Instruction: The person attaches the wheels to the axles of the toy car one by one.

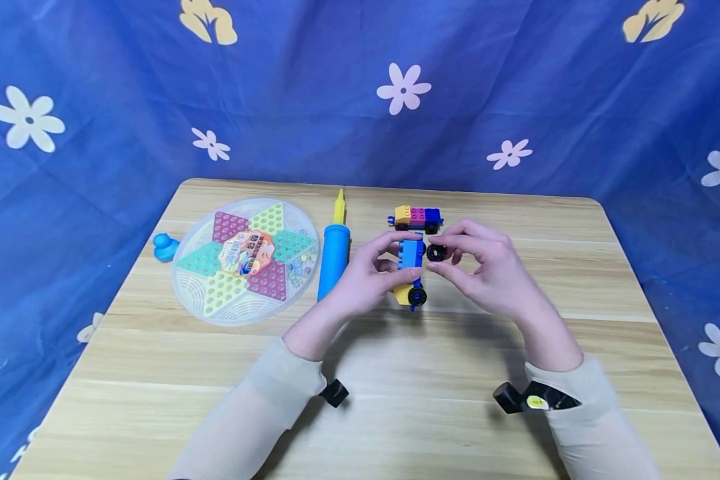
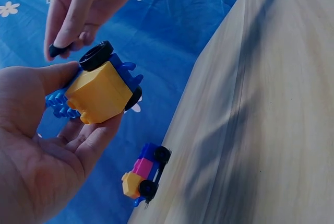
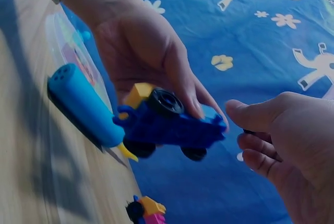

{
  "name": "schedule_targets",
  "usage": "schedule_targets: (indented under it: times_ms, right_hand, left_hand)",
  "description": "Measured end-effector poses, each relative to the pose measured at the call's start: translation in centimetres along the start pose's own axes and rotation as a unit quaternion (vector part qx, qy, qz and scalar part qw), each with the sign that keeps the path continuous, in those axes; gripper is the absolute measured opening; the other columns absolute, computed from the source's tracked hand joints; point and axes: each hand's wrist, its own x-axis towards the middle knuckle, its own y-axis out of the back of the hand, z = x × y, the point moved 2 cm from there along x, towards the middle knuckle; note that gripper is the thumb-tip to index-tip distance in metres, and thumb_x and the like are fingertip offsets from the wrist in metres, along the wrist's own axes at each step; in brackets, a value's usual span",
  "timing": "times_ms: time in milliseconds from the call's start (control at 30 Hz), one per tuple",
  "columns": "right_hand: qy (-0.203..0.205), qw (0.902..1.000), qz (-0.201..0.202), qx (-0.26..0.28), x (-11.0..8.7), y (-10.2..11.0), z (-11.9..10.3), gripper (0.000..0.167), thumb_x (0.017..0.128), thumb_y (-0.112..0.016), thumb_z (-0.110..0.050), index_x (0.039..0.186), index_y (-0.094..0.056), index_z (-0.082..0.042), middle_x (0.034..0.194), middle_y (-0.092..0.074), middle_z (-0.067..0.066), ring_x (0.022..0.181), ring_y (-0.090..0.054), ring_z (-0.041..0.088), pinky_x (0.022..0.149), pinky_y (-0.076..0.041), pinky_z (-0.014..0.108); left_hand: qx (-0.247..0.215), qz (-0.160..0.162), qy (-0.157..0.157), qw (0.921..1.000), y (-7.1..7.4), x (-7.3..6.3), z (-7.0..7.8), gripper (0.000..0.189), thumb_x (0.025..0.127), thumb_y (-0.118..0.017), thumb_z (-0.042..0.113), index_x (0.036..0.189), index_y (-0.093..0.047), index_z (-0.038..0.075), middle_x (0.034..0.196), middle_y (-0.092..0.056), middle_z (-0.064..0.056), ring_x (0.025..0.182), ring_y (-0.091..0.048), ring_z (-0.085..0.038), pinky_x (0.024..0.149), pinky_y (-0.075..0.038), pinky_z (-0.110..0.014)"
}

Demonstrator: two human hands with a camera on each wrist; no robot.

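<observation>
My left hand grips a toy car built of a dark blue wheeled base with yellow and light blue bricks on it. In the left wrist view its yellow brick faces the camera, with the thumb on one side and fingers on the other. Three black wheels show on the car in the right wrist view; one corner near the right hand has none. Between thumb and fingers my right hand pinches a loose black wheel, just right of the car. In the right wrist view that wheel is mostly hidden by the fingers.
Behind the hands stands a second toy car with yellow, pink and blue bricks. A blue pump with a yellow nozzle lies left of the left hand. Farther left are a round Chinese checkers board and a small blue rubber duck.
</observation>
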Motion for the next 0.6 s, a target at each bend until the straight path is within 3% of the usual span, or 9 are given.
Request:
schedule_targets:
  times_ms: [167, 467, 600]
  right_hand:
    - [-0.007, 0.9999, -0.010, -0.004, 0.1, -0.7, -0.1, 0.037, 0.081, -0.090, 0.005, 0.117, -0.079, -0.002, 0.103, -0.069, 0.001, 0.086, -0.065, 0.014, 0.075, -0.057, 0.024]
    - [-0.001, 0.9998, 0.017, -0.012, 0.2, -1.4, 0.1, 0.033, 0.079, -0.093, 0.001, 0.110, -0.081, -0.003, 0.097, -0.071, 0.001, 0.079, -0.065, 0.013, 0.071, -0.055, 0.021]
    - [-0.007, 0.9996, 0.029, 0.000, 0.3, -1.7, 0.3, 0.030, 0.078, -0.094, 0.001, 0.105, -0.082, -0.002, 0.093, -0.071, -0.001, 0.076, -0.065, 0.013, 0.069, -0.055, 0.021]
  left_hand:
    - [0.000, -0.006, -0.007, 1.0000, -0.3, 0.1, 0.0, 0.047, 0.101, -0.076, 0.018, 0.145, -0.061, 0.027, 0.134, -0.059, -0.010, 0.088, -0.071, -0.029, 0.062, -0.055, -0.035]
    - [0.012, -0.006, -0.043, 0.9990, -0.5, 0.2, -0.1, 0.047, 0.100, -0.076, 0.010, 0.143, -0.063, 0.021, 0.127, -0.062, -0.007, 0.087, -0.070, -0.028, 0.073, -0.059, -0.038]
    - [0.020, -0.003, -0.055, 0.9983, -0.6, 0.1, 0.0, 0.047, 0.098, -0.077, 0.008, 0.142, -0.064, 0.020, 0.127, -0.063, -0.005, 0.099, -0.067, -0.028, 0.082, -0.060, -0.037]
